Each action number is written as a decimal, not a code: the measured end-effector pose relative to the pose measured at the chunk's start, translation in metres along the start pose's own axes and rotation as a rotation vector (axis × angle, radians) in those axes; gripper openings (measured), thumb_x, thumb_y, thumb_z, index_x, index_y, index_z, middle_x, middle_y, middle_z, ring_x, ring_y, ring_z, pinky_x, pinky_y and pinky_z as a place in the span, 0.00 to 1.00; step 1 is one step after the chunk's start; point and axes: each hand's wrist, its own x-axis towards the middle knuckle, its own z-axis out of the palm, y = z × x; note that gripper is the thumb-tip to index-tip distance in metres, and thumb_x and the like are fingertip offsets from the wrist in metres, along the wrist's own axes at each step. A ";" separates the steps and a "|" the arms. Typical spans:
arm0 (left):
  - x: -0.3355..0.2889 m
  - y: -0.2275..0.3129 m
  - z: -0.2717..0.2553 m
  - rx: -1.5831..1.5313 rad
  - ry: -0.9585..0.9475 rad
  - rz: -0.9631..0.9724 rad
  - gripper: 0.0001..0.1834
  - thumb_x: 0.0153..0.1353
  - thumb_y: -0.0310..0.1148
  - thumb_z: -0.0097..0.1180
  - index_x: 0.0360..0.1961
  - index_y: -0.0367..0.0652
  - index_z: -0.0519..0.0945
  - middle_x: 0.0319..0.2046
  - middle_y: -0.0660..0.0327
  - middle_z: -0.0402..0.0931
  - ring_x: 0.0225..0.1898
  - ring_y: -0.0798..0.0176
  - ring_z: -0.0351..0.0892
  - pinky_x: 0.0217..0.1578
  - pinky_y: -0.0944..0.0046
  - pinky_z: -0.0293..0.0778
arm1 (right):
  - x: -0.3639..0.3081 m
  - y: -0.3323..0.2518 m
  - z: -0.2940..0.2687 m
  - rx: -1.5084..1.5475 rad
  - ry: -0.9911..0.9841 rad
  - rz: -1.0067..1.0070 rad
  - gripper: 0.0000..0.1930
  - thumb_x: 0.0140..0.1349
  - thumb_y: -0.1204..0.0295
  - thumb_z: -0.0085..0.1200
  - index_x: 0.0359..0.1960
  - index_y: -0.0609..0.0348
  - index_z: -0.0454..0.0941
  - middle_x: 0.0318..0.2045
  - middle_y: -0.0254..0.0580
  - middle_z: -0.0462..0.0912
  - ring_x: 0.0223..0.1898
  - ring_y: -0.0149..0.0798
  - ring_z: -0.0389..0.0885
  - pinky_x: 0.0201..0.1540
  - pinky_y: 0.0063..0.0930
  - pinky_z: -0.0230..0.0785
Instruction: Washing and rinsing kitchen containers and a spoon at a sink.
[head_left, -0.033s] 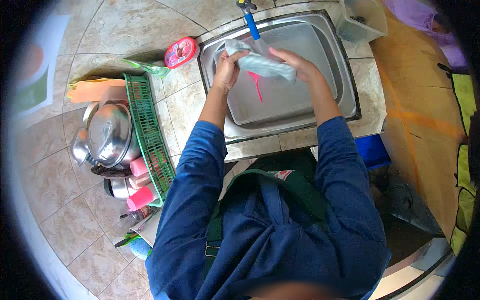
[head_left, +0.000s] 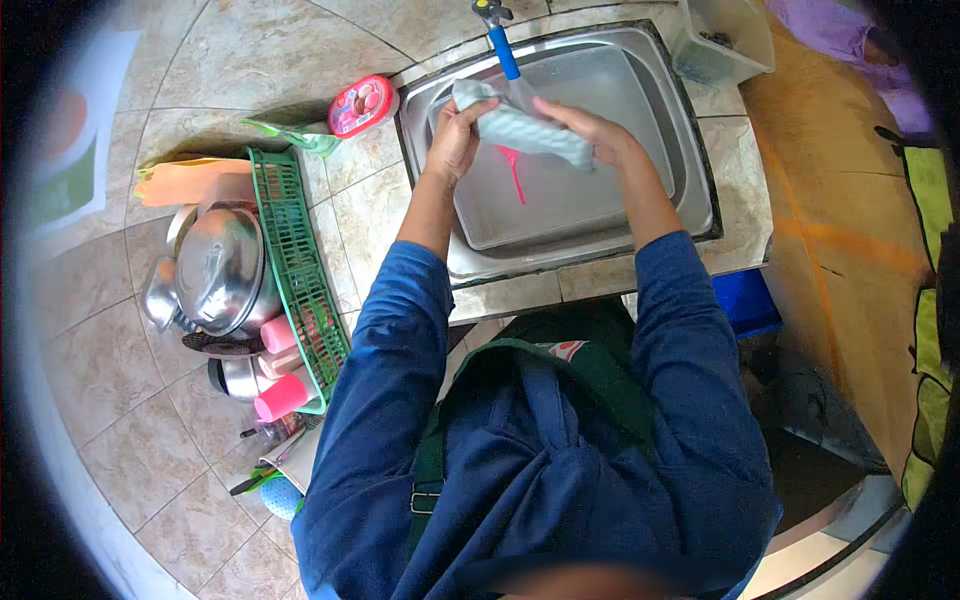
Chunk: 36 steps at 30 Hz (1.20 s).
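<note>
**A pale cloth is up over the sink, between two hands**

Think of the whole view as a big clock. The pale cloth (head_left: 530,133) is between 12 and 1 o'clock, held up over the metal sink (head_left: 600,212). It slants, with one end toward 10 o'clock and the other toward 4.

The left hand (head_left: 457,142) pinches the 10 o'clock end, with its thumb on top. The right hand (head_left: 607,137) is at the cloth's 2 o'clock side. Its fingers lie along the top edge, but I cannot tell if they squeeze the cloth or only touch it.

Just a little is different from the view before. The cloth looks flatter and fuller now, and its bumpy pattern is easier to see. The right fingers reach a tiny bit more toward 9 o'clock. The left hand is in almost the same spot.

Other things have stayed put. A thin pink thing (head_left: 518,181) lies in the sink, just below the cloth. A blue tap hose (head_left: 504,52) hangs at 12 o'clock. A pink tub (head_left: 362,106) sits at 11, a green rack (head_left: 283,240) at 9, and a pink cup (head_left: 280,398) at 8.
</note>
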 end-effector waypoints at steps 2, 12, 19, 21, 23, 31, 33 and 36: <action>0.008 0.000 -0.004 0.099 0.006 -0.009 0.07 0.51 0.30 0.60 0.30 0.42 0.76 0.29 0.65 0.77 0.29 0.70 0.75 0.36 0.70 0.69 | 0.001 0.005 0.002 -0.220 -0.012 0.032 0.23 0.57 0.55 0.53 0.46 0.61 0.75 0.41 0.40 0.79 0.42 0.32 0.76 0.45 0.24 0.66; 0.006 -0.059 -0.019 0.352 0.398 -0.130 0.16 0.59 0.35 0.49 0.45 0.37 0.72 0.46 0.54 0.70 0.46 0.59 0.70 0.45 0.61 0.67 | 0.021 0.003 0.038 -0.563 0.361 -0.523 0.16 0.61 0.63 0.48 0.45 0.59 0.76 0.38 0.41 0.81 0.37 0.33 0.78 0.43 0.29 0.68; 0.013 -0.049 -0.003 0.758 0.057 0.430 0.20 0.56 0.32 0.48 0.50 0.42 0.71 0.52 0.56 0.69 0.53 0.58 0.69 0.53 0.60 0.65 | -0.018 0.053 0.140 -0.839 0.461 -0.789 0.13 0.60 0.68 0.46 0.43 0.57 0.77 0.38 0.47 0.80 0.41 0.42 0.79 0.46 0.33 0.68; 0.022 -0.044 -0.002 1.095 -0.069 0.743 0.20 0.54 0.31 0.49 0.50 0.44 0.72 0.52 0.57 0.70 0.54 0.58 0.69 0.54 0.61 0.64 | -0.021 0.060 0.124 -0.619 0.465 -0.944 0.12 0.61 0.69 0.45 0.42 0.57 0.78 0.37 0.46 0.80 0.40 0.42 0.79 0.46 0.33 0.69; 0.034 -0.044 0.002 1.411 -0.227 1.044 0.21 0.52 0.30 0.50 0.50 0.47 0.73 0.52 0.59 0.71 0.54 0.59 0.70 0.56 0.62 0.64 | -0.021 0.070 0.078 -0.662 0.170 -0.791 0.12 0.63 0.70 0.43 0.42 0.56 0.78 0.38 0.42 0.80 0.41 0.39 0.78 0.46 0.32 0.68; 0.054 -0.105 -0.010 0.374 -0.330 0.456 0.21 0.56 0.37 0.50 0.52 0.48 0.72 0.52 0.61 0.71 0.52 0.61 0.70 0.55 0.62 0.64 | 0.041 0.077 -0.023 -0.160 0.610 -0.343 0.28 0.58 0.47 0.46 0.46 0.60 0.75 0.42 0.42 0.79 0.44 0.40 0.75 0.49 0.30 0.64; 0.057 -0.119 -0.011 -0.003 -0.314 0.179 0.20 0.59 0.39 0.49 0.53 0.48 0.71 0.54 0.62 0.70 0.53 0.62 0.69 0.56 0.62 0.62 | 0.048 0.078 -0.033 -0.140 0.526 -0.242 0.31 0.56 0.41 0.44 0.48 0.56 0.74 0.41 0.39 0.78 0.46 0.39 0.73 0.50 0.29 0.62; 0.061 -0.120 -0.037 -0.425 -0.269 -0.210 0.18 0.64 0.37 0.41 0.48 0.36 0.71 0.47 0.53 0.73 0.46 0.58 0.74 0.48 0.59 0.73 | 0.044 0.068 -0.040 -0.376 0.500 -0.148 0.26 0.58 0.47 0.48 0.43 0.59 0.76 0.37 0.36 0.79 0.44 0.32 0.73 0.46 0.27 0.62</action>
